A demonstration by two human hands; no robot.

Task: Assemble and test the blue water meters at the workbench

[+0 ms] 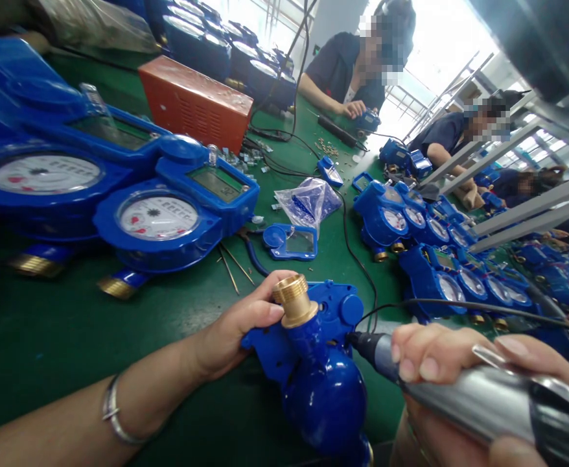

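My left hand point(248, 324) grips a blue water meter point(326, 395) by its housing, next to the threaded brass pipe end point(294, 299). The meter is turned so that its rounded blue underside faces me. My right hand point(459, 363) is wrapped round a silver and black electric screwdriver point(469, 395). Its black tip meets the right side of the meter's blue housing; the bit itself is hidden there. Just beyond the meter, a blue cover frame point(291, 242) with a clear window lies on the green table.
Large blue water meters point(158, 214) stand at left, more point(435, 227) in rows at right. Behind are an orange-red box point(194, 100), a plastic bag of blue parts point(308, 198), pliers point(254, 256) and cables. Other people point(343, 71) sit across the green table point(187, 311).
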